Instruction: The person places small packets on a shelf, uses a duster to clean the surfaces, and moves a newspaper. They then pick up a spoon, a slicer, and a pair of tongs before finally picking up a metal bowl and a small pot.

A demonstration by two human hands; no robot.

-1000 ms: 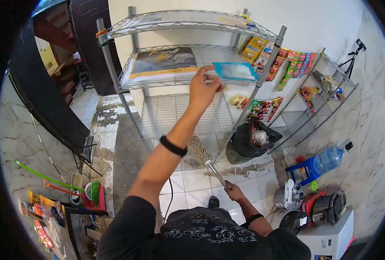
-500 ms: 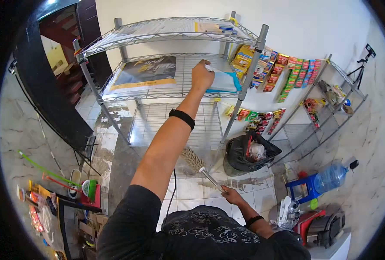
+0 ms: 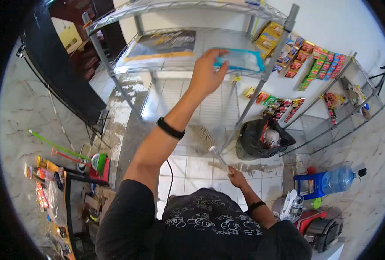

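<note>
My left hand [image 3: 209, 69] reaches to the middle shelf, its fingers and thumb around the left end of a pale plastic sheet or packet with a bright blue border [image 3: 242, 60]. The grip itself is partly hidden. The sheet lies at the right end of the wire shelf [image 3: 166, 67], by the front post. Lower down, at my right side, my right hand [image 3: 237, 177] is closed around the handle of a fluffy grey-brown duster [image 3: 203, 138]. The duster head is blurred and points up and left, in front of the lower shelf.
A dark printed sheet [image 3: 166, 43] lies on the middle shelf's left. Snack sachets [image 3: 315, 69] hang on the wall behind the rack. A black-lined bin [image 3: 261, 138] stands right of it. Further right are a second rack [image 3: 331, 125] and a water bottle [image 3: 337, 180] on a blue stand.
The view has shifted, so the rack sits higher in the picture. The blue-bordered sheet's shape has changed and more of its border shows. My left hand's fingers have spread somewhat; the right keeps the duster.
</note>
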